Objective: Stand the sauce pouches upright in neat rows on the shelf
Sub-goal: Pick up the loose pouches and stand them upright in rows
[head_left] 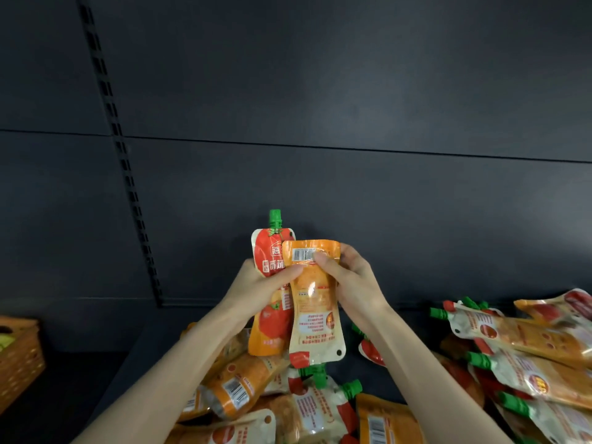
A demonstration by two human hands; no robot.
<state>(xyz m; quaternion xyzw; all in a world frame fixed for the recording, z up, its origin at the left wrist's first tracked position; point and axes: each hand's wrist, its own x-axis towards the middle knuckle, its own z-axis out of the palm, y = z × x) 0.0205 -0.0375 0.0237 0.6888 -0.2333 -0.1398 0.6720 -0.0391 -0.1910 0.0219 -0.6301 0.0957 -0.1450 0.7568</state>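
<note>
left hand: my left hand (266, 283) is curled round the red pouch (270, 251). Thumb lies across the front, its tip on the orange pouch (315, 315).
right hand: my right hand (349, 280) pinches the orange pouch near its top. Thumb is on the front beside the barcode, fingers wrap behind the right edge.
red pouch: upright, green cap (275, 217) on top, held in the air above the shelf (96, 379), in front of the back panel (320, 91).
orange pouch: upside down, barcode end up, spout end down. It overlaps the right side of the red pouch and touches it.
near pile (256, 395): pouches lying flat and jumbled on the shelf, under my forearms, caps pointing different ways.
right pile (528, 347): more pouches lying flat, stacked, green caps pointing left.
slotted strip (121, 155): runs down the back panel, left of my hands.
basket (19, 357): woven, at the far left edge, well apart from the 2 piles. Contents too cropped to tell.
</note>
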